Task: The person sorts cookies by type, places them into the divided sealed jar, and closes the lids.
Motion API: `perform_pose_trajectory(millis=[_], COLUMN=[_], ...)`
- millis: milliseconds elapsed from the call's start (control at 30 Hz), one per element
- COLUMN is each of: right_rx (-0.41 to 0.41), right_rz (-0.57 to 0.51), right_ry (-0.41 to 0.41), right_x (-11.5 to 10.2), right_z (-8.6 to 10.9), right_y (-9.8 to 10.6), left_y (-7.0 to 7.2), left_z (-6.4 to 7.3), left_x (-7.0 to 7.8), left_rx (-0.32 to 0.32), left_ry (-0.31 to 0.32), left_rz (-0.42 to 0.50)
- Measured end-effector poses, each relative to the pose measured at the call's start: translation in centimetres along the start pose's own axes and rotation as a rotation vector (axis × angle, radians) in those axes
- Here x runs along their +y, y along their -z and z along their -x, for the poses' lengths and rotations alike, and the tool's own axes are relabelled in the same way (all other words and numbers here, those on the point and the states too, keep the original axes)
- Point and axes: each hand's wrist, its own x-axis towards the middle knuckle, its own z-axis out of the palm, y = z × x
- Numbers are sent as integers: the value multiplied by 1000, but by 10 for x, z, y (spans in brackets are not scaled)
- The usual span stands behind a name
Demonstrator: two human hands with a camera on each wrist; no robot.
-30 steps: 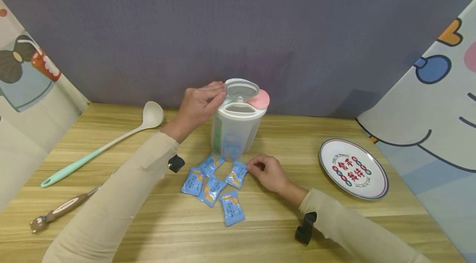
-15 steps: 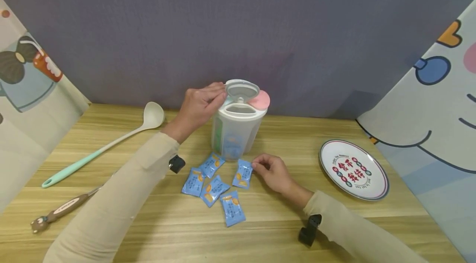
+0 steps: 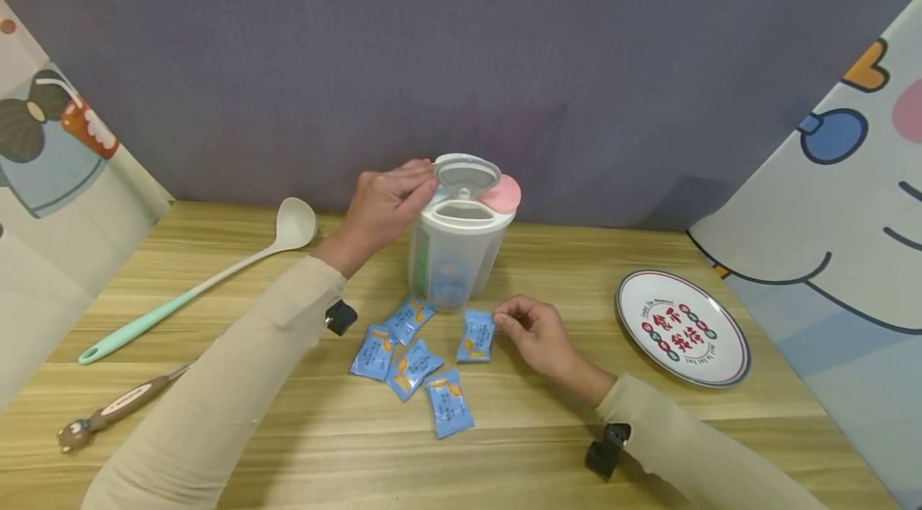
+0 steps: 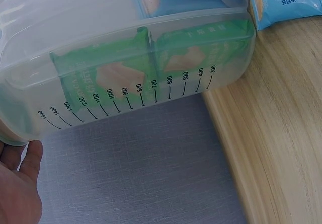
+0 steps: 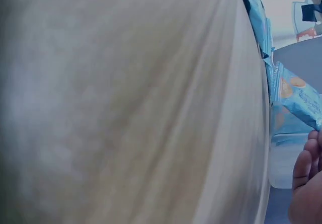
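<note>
My right hand [image 3: 539, 338] pinches the upper right corner of a blue snack packet [image 3: 475, 336] just in front of a translucent storage container [image 3: 490, 254]. The right wrist view shows that packet [image 5: 300, 99] tilted at the fingertips [image 5: 302, 164]. My left hand [image 3: 382, 206] rests with fairly straight fingers at the container's upper left edge. The container's middle flap [image 3: 468, 174] stands raised over an opening, beside a pink flap [image 3: 502, 194]. Green packets [image 4: 113, 78] and blue ones show through its wall. Several blue packets [image 3: 448, 403] lie on the table to the left.
On the left are a ladle [image 3: 295, 223] with a mint handle and a utensil with a brown bear-shaped handle [image 3: 130, 400], partly hidden by my left sleeve. A printed white plate [image 3: 684, 330] lies at the right. A grey wall [image 3: 461, 46] rises behind.
The pinched packet has moved slightly right, away from the pile, and turned more upright with my right hand. My left hand has stayed at the container.
</note>
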Motion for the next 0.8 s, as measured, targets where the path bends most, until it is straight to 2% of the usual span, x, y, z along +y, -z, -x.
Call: perform_pose_trajectory(millis=[233,533,800], right_rx=[-2,12,61], right_rz=[-4,-30,-64], right_ry=[43,153,146], right_x=[-4,-11,-20], right_z=[-1,-8,-12], right_y=[1,8,14], left_y=[1,1,0], left_z=[0,0,0], left_x=[-1,-2,-1], left_rx=[-10,-9,-9], left_ry=[6,6,7], left_rz=[-10,-13,-11])
